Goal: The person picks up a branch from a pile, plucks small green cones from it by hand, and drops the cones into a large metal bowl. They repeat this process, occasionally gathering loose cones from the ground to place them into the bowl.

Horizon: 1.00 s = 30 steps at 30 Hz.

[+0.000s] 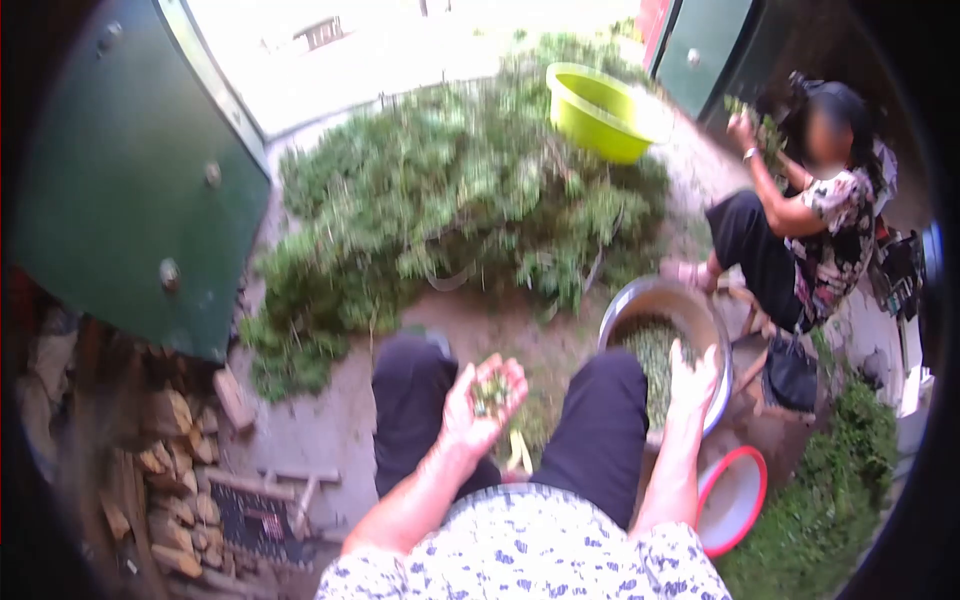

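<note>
My left hand (480, 400) is cupped palm up above my knees, with a small heap of green plant bits (491, 390) lying in it. My right hand (692, 380) hangs fingers down over the near rim of a metal bowl (625, 305) that holds picked green bits (652, 355); whether it holds anything I cannot tell. I sit with my legs in dark trousers (600, 430) stretched forward.
A big heap of cut green plants (450, 210) covers the ground ahead. A lime-green tub (600, 110) stands behind it. Another person (810, 230) sits at right, holding up sprigs. A red-rimmed basin (735, 495) lies at my right. Stacked firewood (170, 470) and a green door (130, 170) stand left.
</note>
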Each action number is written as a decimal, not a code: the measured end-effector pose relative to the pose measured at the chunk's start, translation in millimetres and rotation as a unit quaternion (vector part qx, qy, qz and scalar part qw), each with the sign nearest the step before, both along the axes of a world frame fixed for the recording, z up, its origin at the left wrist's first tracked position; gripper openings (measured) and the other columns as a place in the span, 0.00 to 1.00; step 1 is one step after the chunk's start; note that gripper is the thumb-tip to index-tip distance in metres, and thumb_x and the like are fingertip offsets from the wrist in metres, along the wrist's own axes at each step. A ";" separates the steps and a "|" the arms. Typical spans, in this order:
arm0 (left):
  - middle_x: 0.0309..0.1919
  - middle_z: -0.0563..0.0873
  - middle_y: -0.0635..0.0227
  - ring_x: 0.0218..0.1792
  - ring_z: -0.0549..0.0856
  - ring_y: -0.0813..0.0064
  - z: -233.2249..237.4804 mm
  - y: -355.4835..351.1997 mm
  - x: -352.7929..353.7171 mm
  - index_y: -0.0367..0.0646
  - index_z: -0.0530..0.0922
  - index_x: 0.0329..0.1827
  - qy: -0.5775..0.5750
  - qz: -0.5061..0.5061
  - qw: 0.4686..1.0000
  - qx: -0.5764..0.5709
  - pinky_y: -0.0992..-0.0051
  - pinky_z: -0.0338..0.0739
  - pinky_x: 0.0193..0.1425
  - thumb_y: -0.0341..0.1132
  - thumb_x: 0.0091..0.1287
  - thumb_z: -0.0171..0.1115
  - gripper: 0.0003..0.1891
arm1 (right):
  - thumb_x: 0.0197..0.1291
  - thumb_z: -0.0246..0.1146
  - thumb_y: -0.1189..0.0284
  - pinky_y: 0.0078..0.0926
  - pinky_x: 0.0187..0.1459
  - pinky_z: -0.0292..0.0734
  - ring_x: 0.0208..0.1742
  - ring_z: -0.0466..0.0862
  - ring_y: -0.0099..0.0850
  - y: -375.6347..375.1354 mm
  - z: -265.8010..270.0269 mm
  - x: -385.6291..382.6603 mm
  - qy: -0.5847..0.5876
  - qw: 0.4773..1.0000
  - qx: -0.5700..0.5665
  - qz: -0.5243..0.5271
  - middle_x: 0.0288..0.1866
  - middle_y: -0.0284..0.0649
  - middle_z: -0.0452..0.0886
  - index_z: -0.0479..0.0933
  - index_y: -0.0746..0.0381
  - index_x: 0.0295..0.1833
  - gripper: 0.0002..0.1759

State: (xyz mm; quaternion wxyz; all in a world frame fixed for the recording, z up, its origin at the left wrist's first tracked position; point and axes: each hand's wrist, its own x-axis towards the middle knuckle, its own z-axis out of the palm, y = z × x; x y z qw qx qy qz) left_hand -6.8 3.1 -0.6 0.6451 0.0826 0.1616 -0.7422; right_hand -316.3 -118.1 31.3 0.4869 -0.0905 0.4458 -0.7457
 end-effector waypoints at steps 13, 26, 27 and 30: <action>0.62 0.71 0.51 0.64 0.69 0.54 22.4 -4.0 1.6 0.36 0.66 0.61 -0.045 0.021 0.999 -0.002 0.53 0.64 0.69 0.47 0.74 0.40 0.24 | 0.61 0.61 0.76 0.17 0.30 0.77 0.29 0.80 0.22 36.9 20.5 95.5 0.226 0.931 -0.031 0.286 0.32 0.36 0.79 0.75 0.66 0.47 0.10; 0.63 0.71 0.53 0.61 0.74 0.61 11.0 3.3 2.8 0.39 0.68 0.63 -0.080 -0.023 0.997 -0.003 0.63 0.67 0.65 0.50 0.74 0.39 0.26 | 0.47 0.67 0.78 0.30 0.40 0.75 0.36 0.79 0.38 70.6 0.1 180.6 0.589 0.675 -0.232 0.378 0.32 0.43 0.79 0.79 0.65 0.38 0.10; 0.63 0.72 0.53 0.60 0.74 0.61 9.3 0.5 3.1 0.39 0.68 0.63 -0.080 -0.019 0.997 0.005 0.61 0.68 0.64 0.50 0.74 0.38 0.26 | 0.49 0.66 0.78 0.29 0.39 0.76 0.34 0.80 0.35 71.6 -2.2 180.0 0.584 0.683 -0.228 0.376 0.32 0.40 0.79 0.78 0.66 0.38 0.09; 0.61 0.73 0.52 0.59 0.75 0.59 17.5 -1.4 3.5 0.38 0.68 0.62 -0.095 0.008 0.994 0.045 0.56 0.70 0.63 0.50 0.74 0.38 0.26 | 0.53 0.63 0.79 0.25 0.36 0.77 0.32 0.80 0.29 75.2 6.0 183.4 0.336 0.832 -0.094 0.432 0.31 0.37 0.79 0.75 0.66 0.40 0.08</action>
